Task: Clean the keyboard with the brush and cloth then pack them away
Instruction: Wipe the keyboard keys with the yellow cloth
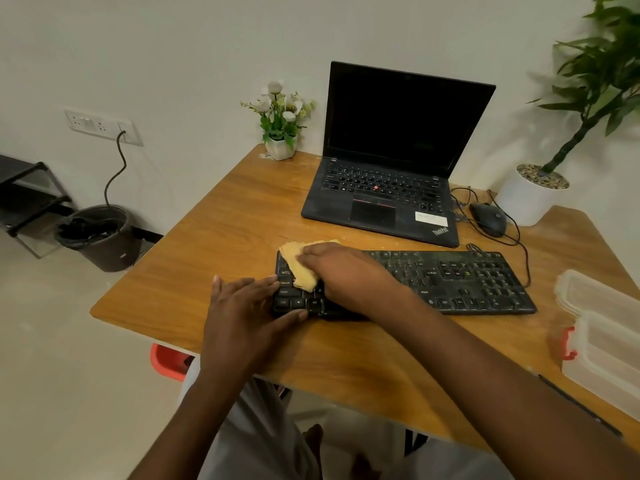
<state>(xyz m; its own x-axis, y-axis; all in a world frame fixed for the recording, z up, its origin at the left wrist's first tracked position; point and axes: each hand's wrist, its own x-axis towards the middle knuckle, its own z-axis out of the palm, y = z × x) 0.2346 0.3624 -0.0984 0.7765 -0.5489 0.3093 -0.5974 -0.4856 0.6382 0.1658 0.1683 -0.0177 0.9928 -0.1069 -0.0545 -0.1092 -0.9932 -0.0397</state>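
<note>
A black wired keyboard (pixel 460 282) lies across the wooden table (pixel 221 220). My right hand (pixel 343 271) presses a yellow cloth (pixel 298 263) flat onto the keyboard's left end. My left hand (pixel 249 306) rests on the keyboard's left front corner, fingers spread and thumb along the front edge. A thin dark brush (pixel 581 407) lies on the table near the front right edge, close to my right forearm.
An open black laptop (pixel 388 188) stands behind the keyboard, a mouse (pixel 490 218) with cables to its right. A clear plastic box with a red latch (pixel 602 341) sits at the right edge. A flower pot (pixel 280 147), a potted plant (pixel 533 195) and a floor bin (pixel 100 237) surround the table.
</note>
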